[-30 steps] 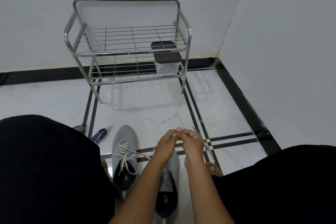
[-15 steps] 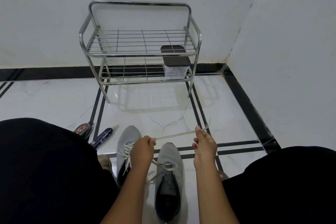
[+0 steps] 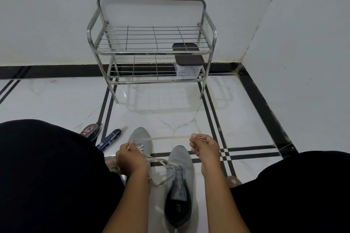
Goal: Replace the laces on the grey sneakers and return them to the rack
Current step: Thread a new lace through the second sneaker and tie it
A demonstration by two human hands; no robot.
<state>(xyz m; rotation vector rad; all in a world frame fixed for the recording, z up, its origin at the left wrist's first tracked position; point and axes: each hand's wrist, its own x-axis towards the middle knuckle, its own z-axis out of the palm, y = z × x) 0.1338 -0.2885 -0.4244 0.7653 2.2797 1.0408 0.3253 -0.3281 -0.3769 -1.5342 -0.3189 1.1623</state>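
Both hands, left hand (image 3: 130,159) and right hand (image 3: 205,147), pinch a taut lace (image 3: 162,137) between them; right sneaker (image 3: 179,181) below remains half-laced, rack (image 3: 151,51) awaiting.

I see a corner of a room where two plain white walls (image 3: 56,15) meet on the right, the seam (image 3: 259,24) running down to a dark, grimy spot at the floor. A black skirting band (image 3: 47,71) lines the base of the back wall and turns along the right wall. The floor (image 3: 56,100) is glossy white marble-look tile with thin grey veins, crossed by paired black inlay stripes (image 3: 212,119) that intersect near the right. The gloss throws back a pale reflection (image 3: 161,100) of metal framework. Light is soft and even, with faint shadows on the tile
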